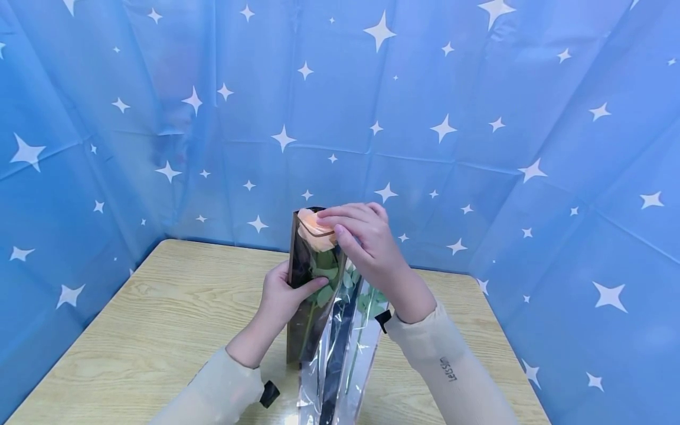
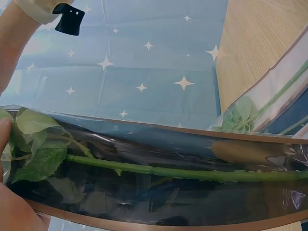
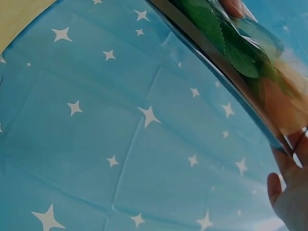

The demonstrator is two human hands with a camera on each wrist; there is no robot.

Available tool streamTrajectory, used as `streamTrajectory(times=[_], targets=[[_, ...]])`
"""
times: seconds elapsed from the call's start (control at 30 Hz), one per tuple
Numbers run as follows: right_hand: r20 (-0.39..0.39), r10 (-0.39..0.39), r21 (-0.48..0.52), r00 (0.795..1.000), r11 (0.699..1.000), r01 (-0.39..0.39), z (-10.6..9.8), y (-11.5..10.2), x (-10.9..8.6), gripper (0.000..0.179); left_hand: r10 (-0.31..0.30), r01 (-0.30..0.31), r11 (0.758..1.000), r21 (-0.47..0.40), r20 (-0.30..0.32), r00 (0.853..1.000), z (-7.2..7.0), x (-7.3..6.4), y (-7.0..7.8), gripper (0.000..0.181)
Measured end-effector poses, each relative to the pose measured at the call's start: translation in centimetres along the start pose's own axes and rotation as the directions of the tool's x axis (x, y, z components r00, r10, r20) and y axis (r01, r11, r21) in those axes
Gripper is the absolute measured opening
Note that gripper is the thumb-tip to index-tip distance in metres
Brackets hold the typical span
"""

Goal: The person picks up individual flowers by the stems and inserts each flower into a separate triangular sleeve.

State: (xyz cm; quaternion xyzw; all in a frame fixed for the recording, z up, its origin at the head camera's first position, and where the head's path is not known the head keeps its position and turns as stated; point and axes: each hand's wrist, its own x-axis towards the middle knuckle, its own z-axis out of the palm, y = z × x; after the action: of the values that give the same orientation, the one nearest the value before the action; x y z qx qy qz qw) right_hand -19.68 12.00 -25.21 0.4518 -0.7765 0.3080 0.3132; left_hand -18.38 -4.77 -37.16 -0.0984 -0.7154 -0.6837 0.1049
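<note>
A peach rose (image 1: 317,230) with a green stem stands in a clear-fronted, dark-backed flower sleeve (image 1: 295,336) with a brown border. My left hand (image 1: 281,298) grips this sleeve below the bloom, its thumb lying across the front. At the sleeve's upper opening, the extended fingers of my right hand (image 1: 369,239) touch the bloom. The left wrist view shows the thorny green stem (image 2: 159,171) and leaves (image 2: 41,163) through the clear film. In the right wrist view the fingers of my right hand (image 3: 296,197) reach in at the sleeve's mouth, partly cut off by the frame.
More clear sleeves with green-leaved stems (image 1: 372,302) lie just right of the held one, toward the near table edge. The wood-grain table (image 1: 212,295) lies beneath. A blue curtain with white stars (image 1: 334,118) hangs at the back and sides.
</note>
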Motion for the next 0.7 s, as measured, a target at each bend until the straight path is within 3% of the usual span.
streamTrajectory(times=[0.27, 0.53, 0.7], targets=[[0.006, -0.005, -0.03, 1.0, 1.0, 0.005, 0.24, 0.04, 0.19, 0.04, -0.027, 0.027, 1.0, -0.001, 0.003, 1.0, -0.07, 0.11, 0.08, 0.041], [-0.069, -0.006, -0.023, 0.998, 1.0, 0.005, 0.28, 0.35, -0.14, 0.04, 0.022, -0.021, 0.999, -0.026, 0.021, 1.0, -0.16, 0.32, -0.11, 0.038], [-0.055, -0.019, -0.059, 0.998, 0.998, 0.016, 0.47, 0.48, -0.31, 0.041, 0.03, -0.029, 0.999, -0.028, 0.024, 0.999, -0.09, 0.32, -0.12, 0.036]])
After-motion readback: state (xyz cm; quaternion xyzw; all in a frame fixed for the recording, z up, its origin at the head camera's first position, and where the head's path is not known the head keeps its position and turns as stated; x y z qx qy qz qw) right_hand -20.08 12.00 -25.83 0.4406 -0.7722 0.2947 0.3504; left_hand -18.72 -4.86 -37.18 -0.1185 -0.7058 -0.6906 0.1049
